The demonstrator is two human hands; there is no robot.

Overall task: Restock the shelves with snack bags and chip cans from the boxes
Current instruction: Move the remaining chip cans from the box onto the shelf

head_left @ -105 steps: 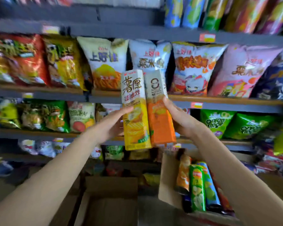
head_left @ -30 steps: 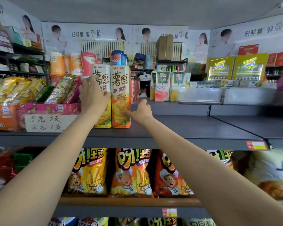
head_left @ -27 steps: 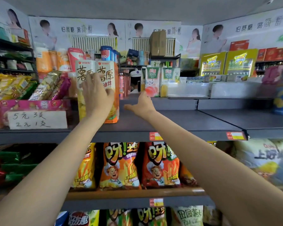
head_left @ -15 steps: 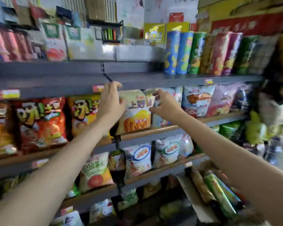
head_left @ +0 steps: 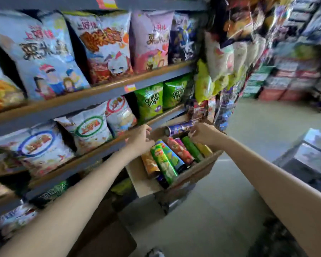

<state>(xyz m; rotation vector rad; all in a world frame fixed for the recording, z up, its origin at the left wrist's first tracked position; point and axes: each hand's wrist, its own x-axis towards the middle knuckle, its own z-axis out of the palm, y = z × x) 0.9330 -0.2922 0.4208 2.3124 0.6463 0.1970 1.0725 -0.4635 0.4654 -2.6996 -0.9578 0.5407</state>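
A cardboard box (head_left: 196, 169) of chip cans sits low beside the shelves (head_left: 100, 93). The right hand (head_left: 202, 134) pinches the right end of a purple can (head_left: 180, 127) lying across the far side of the box. The left hand (head_left: 140, 139) reaches over the box's left edge near that can, fingers loosely curled; whether it grips anything cannot be told.

Cardboard box (head_left: 196, 172) open at the top, its floor packed with chip cans (head_left: 174, 154) lying side by side. A purple can (head_left: 180, 127) lies across the far end above them. Shelf edge (head_left: 104, 151) borders the box's left; bags (head_left: 89, 129) fill the shelf. Bare floor (head_left: 230, 210) lies to the right.
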